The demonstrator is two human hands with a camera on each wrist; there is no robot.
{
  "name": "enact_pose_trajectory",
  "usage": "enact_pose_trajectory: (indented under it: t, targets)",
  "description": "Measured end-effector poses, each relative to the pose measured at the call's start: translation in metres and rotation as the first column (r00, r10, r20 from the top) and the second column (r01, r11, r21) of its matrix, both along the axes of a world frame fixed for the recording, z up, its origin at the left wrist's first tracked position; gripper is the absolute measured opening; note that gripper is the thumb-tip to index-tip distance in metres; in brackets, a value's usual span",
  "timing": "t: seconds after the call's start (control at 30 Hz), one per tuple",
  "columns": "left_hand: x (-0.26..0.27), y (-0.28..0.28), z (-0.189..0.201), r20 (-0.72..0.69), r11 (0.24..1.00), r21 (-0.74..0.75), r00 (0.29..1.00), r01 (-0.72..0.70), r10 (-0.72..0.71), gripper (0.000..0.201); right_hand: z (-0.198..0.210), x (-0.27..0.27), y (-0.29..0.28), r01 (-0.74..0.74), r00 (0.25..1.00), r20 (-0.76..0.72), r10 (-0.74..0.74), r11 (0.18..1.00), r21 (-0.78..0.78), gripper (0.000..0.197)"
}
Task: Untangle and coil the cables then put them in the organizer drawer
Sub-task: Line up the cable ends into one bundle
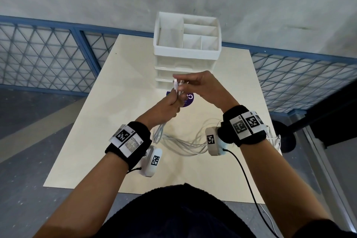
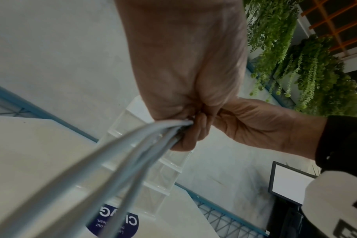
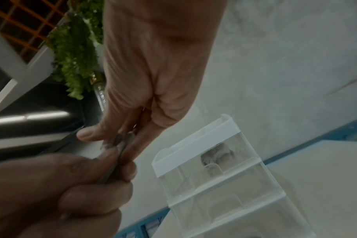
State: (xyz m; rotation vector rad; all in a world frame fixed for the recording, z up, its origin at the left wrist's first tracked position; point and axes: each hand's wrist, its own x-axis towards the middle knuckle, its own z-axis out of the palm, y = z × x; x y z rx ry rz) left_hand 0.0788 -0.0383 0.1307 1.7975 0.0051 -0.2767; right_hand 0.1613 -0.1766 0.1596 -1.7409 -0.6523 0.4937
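Cables are bunched in the clenched left hand, the right hand pinching one plug just above those fingers, and a hard pull may tighten the tangle hanging below.

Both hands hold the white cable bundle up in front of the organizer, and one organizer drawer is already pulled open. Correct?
Not quite. The drawers of the organizer are all closed, as the head view shows. The rest stands: the left hand and right hand both hold the white cable bundle in front of it.
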Motion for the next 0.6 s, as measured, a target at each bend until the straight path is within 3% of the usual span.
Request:
enact_pose_trajectory:
  t: [0.1,0.3,0.43,0.5,0.53,0.6]
  targets:
    - [0.001,0.000,0.004,0.006,0.999,-0.049,1.000,-0.021,0.021,0.022,0.001,0.002,-0.009,-0.085,0.982,-0.161,0.101,0.991,0.104,0.046]
    - [0.001,-0.002,0.003,0.000,0.998,-0.051,0.999,0.032,-0.032,0.024,0.005,0.007,-0.007,-0.071,0.996,-0.044,0.072,0.997,0.024,0.035]
    - [0.008,-0.001,0.009,0.060,0.970,-0.231,0.994,-0.077,0.093,0.034,0.003,0.001,-0.002,0.017,0.999,-0.045,-0.014,0.997,0.078,0.034]
    - [0.013,0.002,0.014,0.103,0.915,-0.371,0.973,-0.156,0.208,0.034,-0.003,-0.009,0.007,0.026,0.977,-0.212,-0.007,0.996,0.084,0.057]
    - [0.016,0.004,0.016,0.119,0.885,-0.429,0.960,-0.181,0.254,0.034,-0.009,-0.015,0.013,-0.032,0.949,-0.310,0.060,0.995,0.094,0.067]
    - [0.021,0.009,0.020,0.107,0.805,-0.551,0.938,-0.221,0.331,0.034,-0.022,-0.027,0.020,-0.219,0.885,-0.397,0.244,0.970,0.108,0.069]
